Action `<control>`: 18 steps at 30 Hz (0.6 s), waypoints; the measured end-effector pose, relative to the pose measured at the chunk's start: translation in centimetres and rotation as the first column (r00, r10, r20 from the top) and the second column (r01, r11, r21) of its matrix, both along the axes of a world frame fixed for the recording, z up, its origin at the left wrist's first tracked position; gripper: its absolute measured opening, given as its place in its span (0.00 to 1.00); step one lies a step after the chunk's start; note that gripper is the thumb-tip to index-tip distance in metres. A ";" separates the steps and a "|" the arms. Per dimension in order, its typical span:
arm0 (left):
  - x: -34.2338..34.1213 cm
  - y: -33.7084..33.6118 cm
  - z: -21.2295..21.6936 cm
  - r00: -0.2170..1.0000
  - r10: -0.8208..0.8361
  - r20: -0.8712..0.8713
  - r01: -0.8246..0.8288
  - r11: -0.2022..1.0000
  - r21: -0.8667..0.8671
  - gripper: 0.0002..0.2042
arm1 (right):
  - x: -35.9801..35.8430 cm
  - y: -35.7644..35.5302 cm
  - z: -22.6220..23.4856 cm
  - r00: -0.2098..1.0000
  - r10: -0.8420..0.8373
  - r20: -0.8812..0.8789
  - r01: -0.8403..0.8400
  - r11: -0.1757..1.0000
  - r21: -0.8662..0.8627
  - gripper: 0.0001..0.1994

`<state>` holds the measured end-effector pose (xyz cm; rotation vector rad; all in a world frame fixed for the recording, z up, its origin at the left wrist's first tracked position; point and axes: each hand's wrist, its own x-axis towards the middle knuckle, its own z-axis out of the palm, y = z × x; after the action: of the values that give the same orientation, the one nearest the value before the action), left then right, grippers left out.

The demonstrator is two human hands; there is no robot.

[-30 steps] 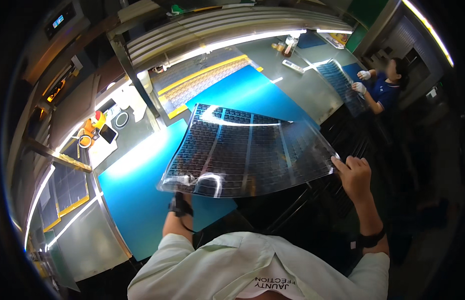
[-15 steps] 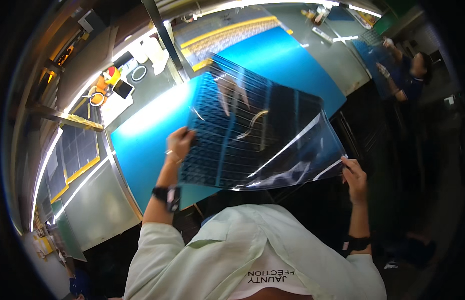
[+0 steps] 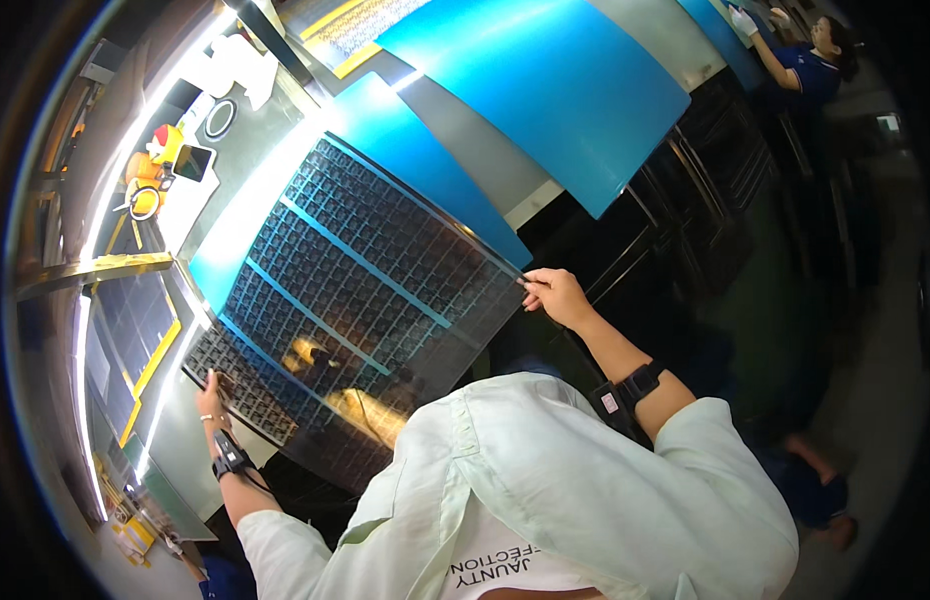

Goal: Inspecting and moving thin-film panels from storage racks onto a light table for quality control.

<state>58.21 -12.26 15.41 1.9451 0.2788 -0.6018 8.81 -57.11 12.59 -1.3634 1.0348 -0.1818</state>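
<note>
While both hands pinch the gridded transparent sheet [image 3: 365, 300] above the blue counter [image 3: 545, 90], left hand [image 3: 213, 392] fingers and right hand [image 3: 555, 295] fingers closed on opposite edges, w/ even tension advisable to avoid creasing.

- Bright strip lamps glare white on the blue table [image 3: 545, 90]; warm reflections lie on the dark sheet [image 3: 355, 300];
- edges bend strongly and darken; right side dim.
</note>
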 end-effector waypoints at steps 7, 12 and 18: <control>4.9 -7.4 0.9 0.910 -0.072 0.408 0.107 0.992 -0.063 0.13 | 1.3 -1.4 -1.6 0.970 -0.242 -0.001 0.239 0.960 -0.146 0.05; 6.9 -9.2 1.5 0.916 -0.091 0.390 0.166 0.973 -0.163 0.11 | -0.6 -1.9 -5.3 0.982 -0.183 -0.056 0.128 0.846 -0.518 0.07; 8.1 -9.7 1.2 0.899 -0.135 0.416 0.226 0.958 -0.177 0.09 | -0.9 -2.0 -4.9 0.976 -0.219 -0.017 0.212 0.960 -0.181 0.07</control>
<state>66.31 -22.00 16.63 1.8355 -0.2249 -0.3220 7.96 -59.12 7.70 -1.4168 1.2214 -0.4215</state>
